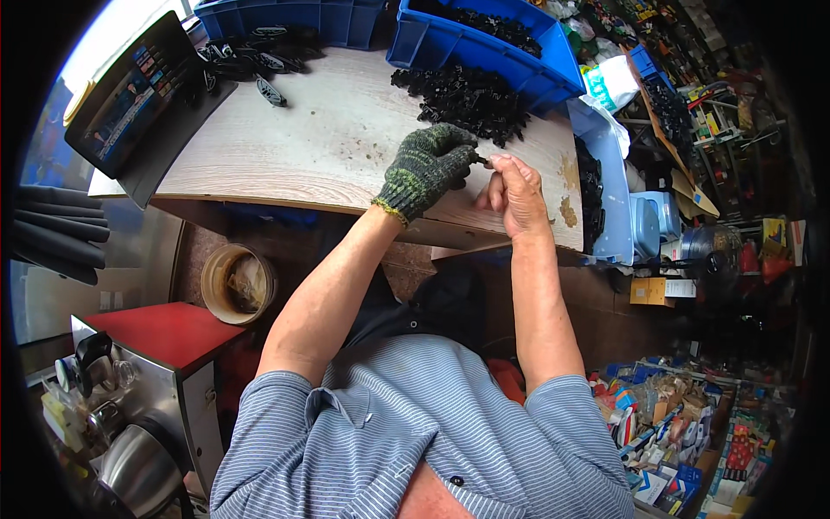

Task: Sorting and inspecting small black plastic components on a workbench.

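My left hand (424,171), in a dark green knitted glove, is closed over the front part of the table (285,134). From its fingertips pokes the end of a small dark part (482,161); most of it is hidden by the glove. My bare right hand (517,195) meets it there, thumb and forefinger pinched at that end and the other fingers curled. Just beyond both hands lies a heap of small black plastic parts (471,99). A blue crate (484,56) behind the heap holds more black pieces.
At the table's far left are a tablet (130,104) on a stand and a pile of black-and-grey pieces (259,56). A second blue crate (294,22) stands behind. Below the table's front edge sits a round bucket (238,284). A pale blue bin (609,177) adjoins the right edge.
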Demonstrator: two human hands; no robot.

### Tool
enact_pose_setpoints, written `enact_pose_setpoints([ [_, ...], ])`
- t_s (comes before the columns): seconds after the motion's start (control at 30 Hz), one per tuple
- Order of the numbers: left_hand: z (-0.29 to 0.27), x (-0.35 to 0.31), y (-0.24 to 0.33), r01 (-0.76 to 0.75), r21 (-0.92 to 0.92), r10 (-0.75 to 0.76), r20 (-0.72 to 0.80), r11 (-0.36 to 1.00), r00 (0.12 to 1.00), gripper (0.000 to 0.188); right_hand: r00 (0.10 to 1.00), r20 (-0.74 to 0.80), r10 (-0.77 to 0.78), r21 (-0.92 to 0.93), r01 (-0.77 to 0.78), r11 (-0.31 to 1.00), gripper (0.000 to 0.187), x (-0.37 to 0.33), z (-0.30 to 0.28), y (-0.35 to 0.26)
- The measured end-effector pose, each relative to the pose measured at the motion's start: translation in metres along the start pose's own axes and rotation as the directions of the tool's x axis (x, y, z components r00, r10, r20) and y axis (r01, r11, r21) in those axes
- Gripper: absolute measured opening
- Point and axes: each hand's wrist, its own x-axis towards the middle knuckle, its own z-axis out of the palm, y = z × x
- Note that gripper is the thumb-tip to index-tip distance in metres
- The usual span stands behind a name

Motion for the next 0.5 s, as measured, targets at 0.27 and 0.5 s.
enact_pose_setpoints([
  [0.27,-0.002,-0.002,0.007,0.074,-0.098,-0.079,-0.046,0.992,0.996,0.025,0.993,0.002,-0.121,0.048,0.121,0.991,0.024,0.000,0.011,0.005],
  [0.5,0.001,0.002,-0.005,-0.059,0.118,0.065,-0.043,0.991,0.997,0.023,0.994,-0.031,-0.104,-0.016,0.104,0.994,0.020,-0.004,0.008,0.005],
])
